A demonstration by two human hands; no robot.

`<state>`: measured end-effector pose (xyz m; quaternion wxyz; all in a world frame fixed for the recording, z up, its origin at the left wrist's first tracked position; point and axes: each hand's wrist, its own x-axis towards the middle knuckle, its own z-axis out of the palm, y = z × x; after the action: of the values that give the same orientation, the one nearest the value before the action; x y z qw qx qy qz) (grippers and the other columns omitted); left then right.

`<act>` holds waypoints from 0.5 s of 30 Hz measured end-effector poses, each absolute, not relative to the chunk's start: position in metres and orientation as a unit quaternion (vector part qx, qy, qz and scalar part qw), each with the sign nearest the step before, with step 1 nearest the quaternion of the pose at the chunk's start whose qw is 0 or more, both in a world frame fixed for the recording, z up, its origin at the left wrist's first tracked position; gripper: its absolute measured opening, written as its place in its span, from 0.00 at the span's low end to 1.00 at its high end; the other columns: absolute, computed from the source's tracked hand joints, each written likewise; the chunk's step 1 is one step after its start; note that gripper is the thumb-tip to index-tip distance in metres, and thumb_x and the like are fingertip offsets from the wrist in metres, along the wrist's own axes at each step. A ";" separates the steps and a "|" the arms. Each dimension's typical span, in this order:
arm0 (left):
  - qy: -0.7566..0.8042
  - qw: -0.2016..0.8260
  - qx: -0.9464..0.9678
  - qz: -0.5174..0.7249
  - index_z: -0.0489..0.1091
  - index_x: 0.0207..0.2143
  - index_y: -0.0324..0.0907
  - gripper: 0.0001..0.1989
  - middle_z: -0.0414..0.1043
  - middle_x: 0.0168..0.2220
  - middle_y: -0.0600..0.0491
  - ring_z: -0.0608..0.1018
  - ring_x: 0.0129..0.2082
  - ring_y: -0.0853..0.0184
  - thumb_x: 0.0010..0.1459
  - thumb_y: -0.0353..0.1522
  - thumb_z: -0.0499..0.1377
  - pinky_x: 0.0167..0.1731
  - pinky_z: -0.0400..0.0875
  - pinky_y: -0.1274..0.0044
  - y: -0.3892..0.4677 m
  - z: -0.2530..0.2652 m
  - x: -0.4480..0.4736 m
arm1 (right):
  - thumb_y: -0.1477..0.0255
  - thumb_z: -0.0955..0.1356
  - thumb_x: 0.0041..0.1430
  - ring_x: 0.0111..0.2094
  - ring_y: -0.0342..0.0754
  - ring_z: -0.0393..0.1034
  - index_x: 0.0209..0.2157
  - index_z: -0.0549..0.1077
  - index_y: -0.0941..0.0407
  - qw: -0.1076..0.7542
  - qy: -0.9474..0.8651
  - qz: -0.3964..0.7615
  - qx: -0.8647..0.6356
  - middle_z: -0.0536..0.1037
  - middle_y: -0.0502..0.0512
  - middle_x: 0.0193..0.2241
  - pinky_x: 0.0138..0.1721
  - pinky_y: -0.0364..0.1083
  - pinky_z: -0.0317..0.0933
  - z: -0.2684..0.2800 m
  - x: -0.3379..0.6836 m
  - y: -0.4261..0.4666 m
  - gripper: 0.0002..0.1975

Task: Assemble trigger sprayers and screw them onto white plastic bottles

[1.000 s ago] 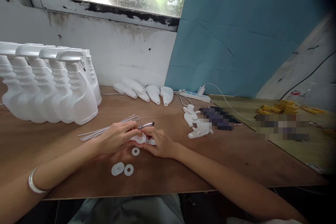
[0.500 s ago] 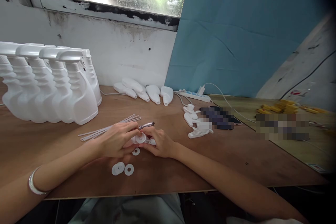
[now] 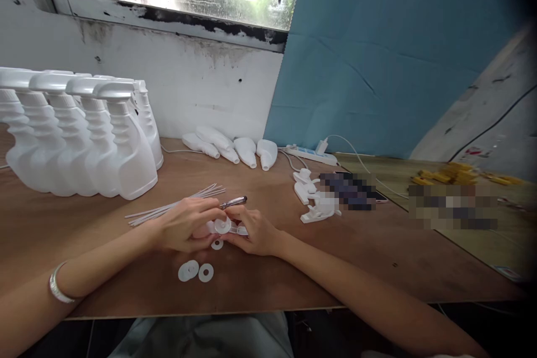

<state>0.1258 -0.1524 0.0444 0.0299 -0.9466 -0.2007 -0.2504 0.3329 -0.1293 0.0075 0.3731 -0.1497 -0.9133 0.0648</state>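
Note:
Near the middle of the table, my left hand (image 3: 191, 225) and my right hand (image 3: 257, 230) meet around a white spray nozzle part (image 3: 239, 230). The fingers of both hands are closed on it, and a round white disc (image 3: 222, 226) on the part faces me. My fingers hide much of its shape. Just beyond my fingertips is a slim metallic tool (image 3: 234, 202); I cannot tell if a finger touches it. Flat white washers (image 3: 206, 273) lie on the table in front of my hands, one (image 3: 217, 244) right below my fingers. Thin white tubes (image 3: 168, 208) lie behind my left hand.
White spray bottles (image 3: 132, 151) stand in rows at the left. Several empty bottles (image 3: 245, 151) lie by the wall. White trigger parts (image 3: 314, 201) are at the right, near a phone (image 3: 380, 197) and a power strip (image 3: 312, 154). Yellow pieces (image 3: 451, 173) sit far right.
My hands stay together on the spray nozzle part, which has shifted and turned slightly between my fingers. The view has tilted a little.

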 end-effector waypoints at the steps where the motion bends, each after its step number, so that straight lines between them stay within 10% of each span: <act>1: -0.206 0.020 -0.939 -0.274 0.61 0.37 0.39 0.09 0.65 0.29 0.51 0.67 0.27 0.69 0.53 0.31 0.51 0.28 0.62 0.78 -0.150 0.046 0.122 | 0.62 0.64 0.56 0.26 0.43 0.70 0.44 0.59 0.58 0.370 -0.913 0.068 -0.158 0.73 0.55 0.32 0.27 0.41 0.64 0.007 0.333 -0.129 0.18; 15: -0.547 -0.007 -0.836 0.046 0.65 0.22 0.42 0.16 0.70 0.27 0.50 0.71 0.25 0.64 0.50 0.44 0.52 0.22 0.55 0.77 -0.116 0.066 0.071 | 0.62 0.64 0.56 0.28 0.43 0.70 0.45 0.59 0.58 0.356 -0.910 0.077 -0.199 0.73 0.56 0.34 0.30 0.42 0.64 0.005 0.334 -0.129 0.19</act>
<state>0.0707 -0.1161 0.0656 -0.0066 -0.8355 -0.5475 0.0461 0.3336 -0.1285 0.0047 0.3565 -0.1992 -0.9096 0.0770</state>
